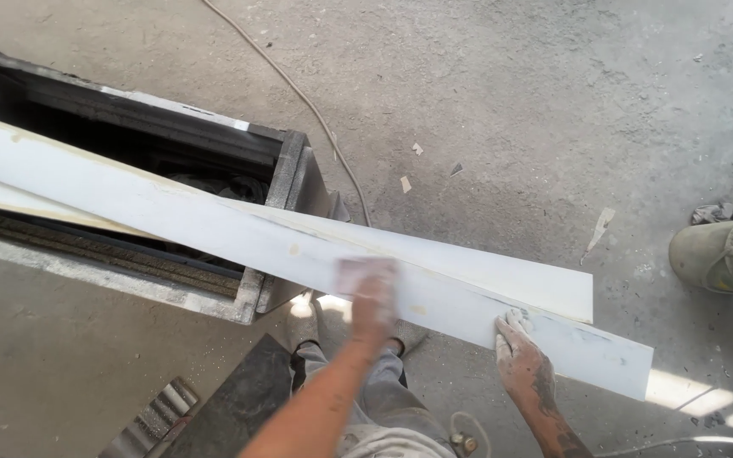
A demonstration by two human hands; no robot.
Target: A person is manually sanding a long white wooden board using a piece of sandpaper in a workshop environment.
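Observation:
Two long white boards lie overlapping, slanting from upper left to lower right, the far one (502, 276) over the near one (587, 348). Their left part rests across an open dark metal box (275, 170). My left hand (375, 301) is blurred by motion and presses a small greyish sanding pad (365, 273) onto the boards near their middle. My right hand (521, 360), dusted white, holds the near edge of the near board close to its right end, fingers on top.
Dusty concrete floor all around. A thin cable (316, 119) runs from the top towards the box. A grey-green cylinder (723, 254) lies at the right edge. Dark ribbed metal pieces (214, 411) sit at bottom left. Small chips (600, 229) litter the floor.

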